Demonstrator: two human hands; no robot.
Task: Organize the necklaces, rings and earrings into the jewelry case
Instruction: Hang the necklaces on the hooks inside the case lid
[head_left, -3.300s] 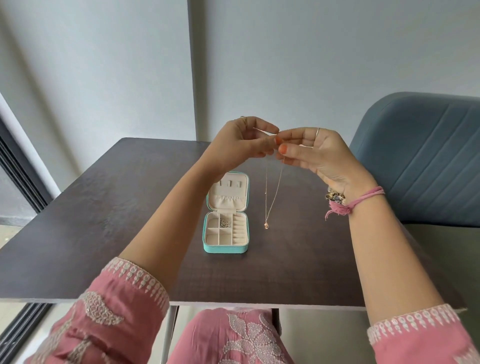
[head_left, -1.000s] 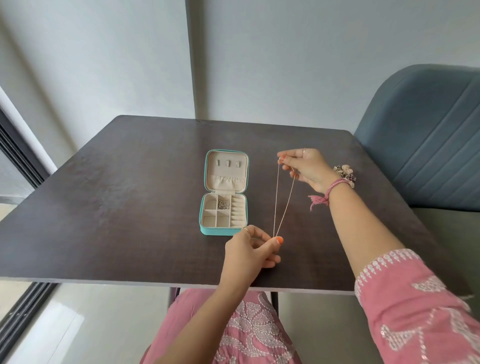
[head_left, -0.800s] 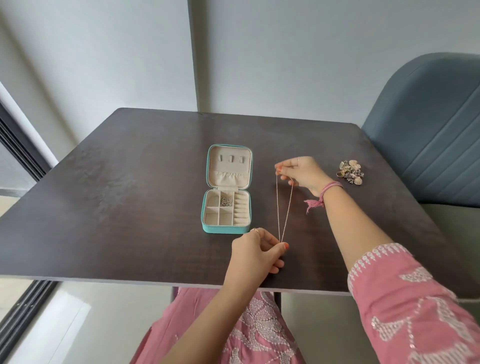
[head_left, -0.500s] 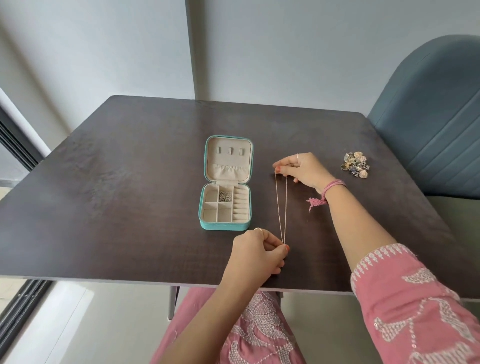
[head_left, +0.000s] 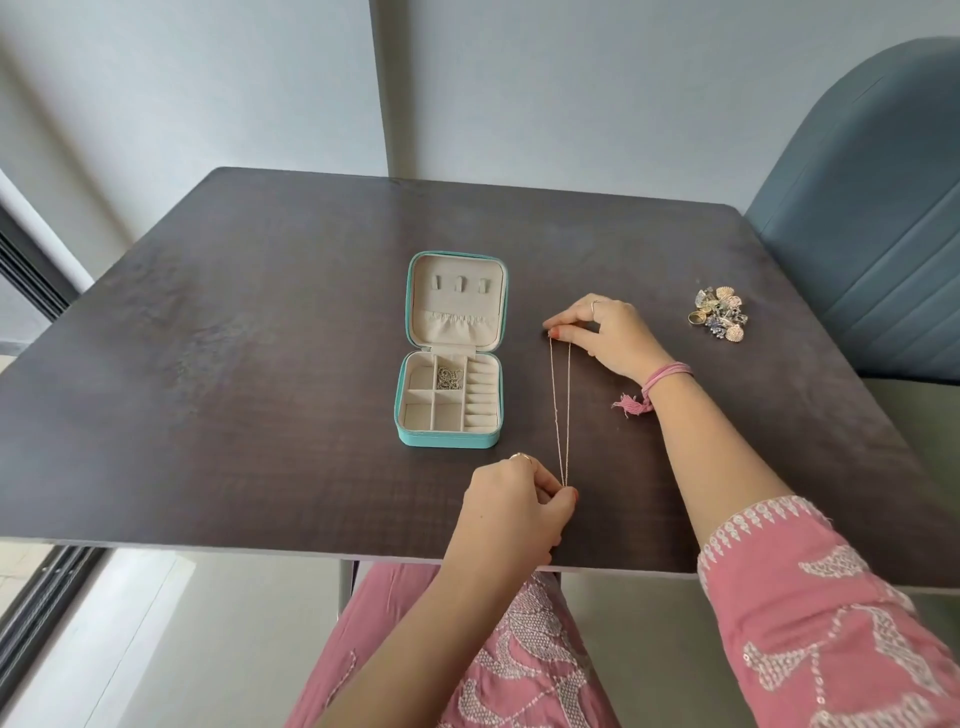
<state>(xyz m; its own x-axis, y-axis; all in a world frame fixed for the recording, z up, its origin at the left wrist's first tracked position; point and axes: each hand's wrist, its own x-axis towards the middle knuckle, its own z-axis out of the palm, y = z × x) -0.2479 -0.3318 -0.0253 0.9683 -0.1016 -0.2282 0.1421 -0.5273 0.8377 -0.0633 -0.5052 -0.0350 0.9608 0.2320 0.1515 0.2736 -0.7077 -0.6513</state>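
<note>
Both hands (head_left: 608, 332) pinch 1 necklace (head_left: 560, 410), seemingly taut, beside 1 case (head_left: 447, 439).

left hand (head_left: 511, 506): low centre of frame, our fingers curled, pinching a necklace (head_left: 560, 410) end | right hand (head_left: 608, 335): mid-right, fingertips pinching its far end | forearms: both reached up from bottom edge

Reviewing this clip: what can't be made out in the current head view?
- Necklace pendant and clasp: hidden inside the left hand and right hand.
- Pile of rings and earrings: too small to count or sort.
- Chain in the jewelry case: too small to identify.
</note>
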